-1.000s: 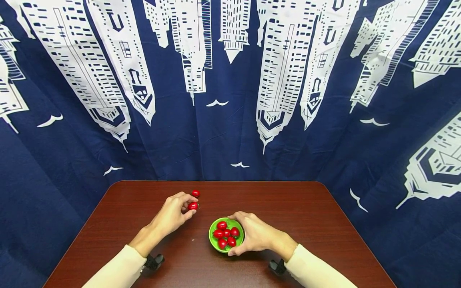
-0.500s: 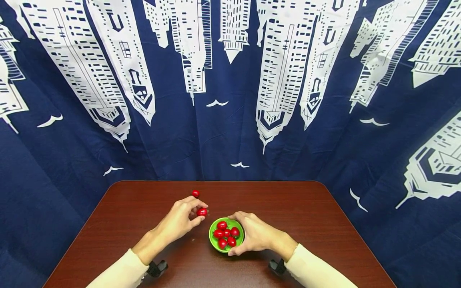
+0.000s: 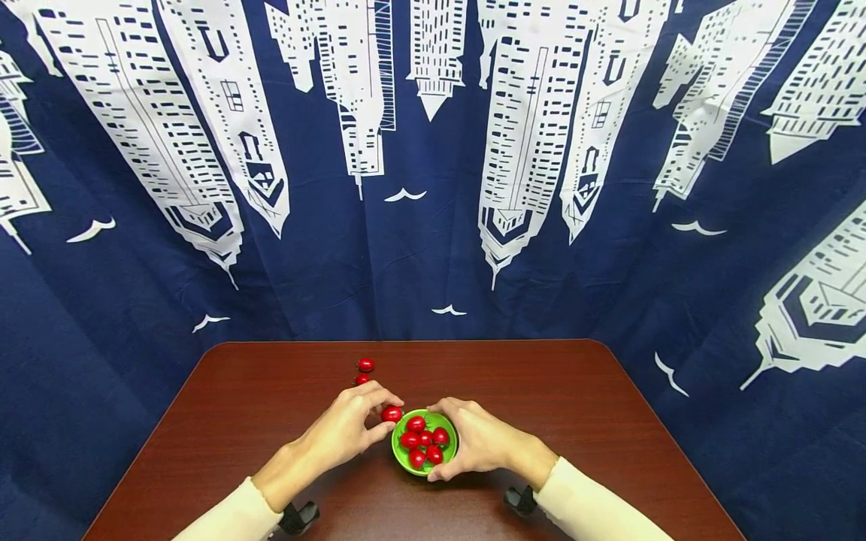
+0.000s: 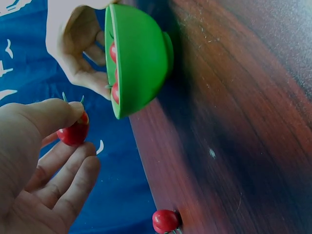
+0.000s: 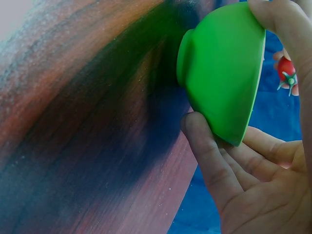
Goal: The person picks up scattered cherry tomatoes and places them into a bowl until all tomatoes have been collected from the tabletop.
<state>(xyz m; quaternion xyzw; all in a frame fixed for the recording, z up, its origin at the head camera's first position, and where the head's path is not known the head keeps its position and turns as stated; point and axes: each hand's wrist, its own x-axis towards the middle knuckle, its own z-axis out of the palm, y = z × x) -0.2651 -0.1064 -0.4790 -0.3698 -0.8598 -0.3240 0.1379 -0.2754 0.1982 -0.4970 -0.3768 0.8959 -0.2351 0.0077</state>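
While my right hand (image 3: 476, 442) cups the green bowl (image 3: 401, 460) to steady it, my left hand (image 3: 348, 430) pinches a cherry tomato (image 3: 391, 413) between thumb and fingertips, just above the bowl's rim.

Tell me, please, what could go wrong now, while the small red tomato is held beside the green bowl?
1. The left hand pinches the small red tomato by its fingertips only at the green plastic bowl's rim; it may slip and roll over the brown wooden table.
2. The bowl already holds several tomatoes, so another may bounce out.
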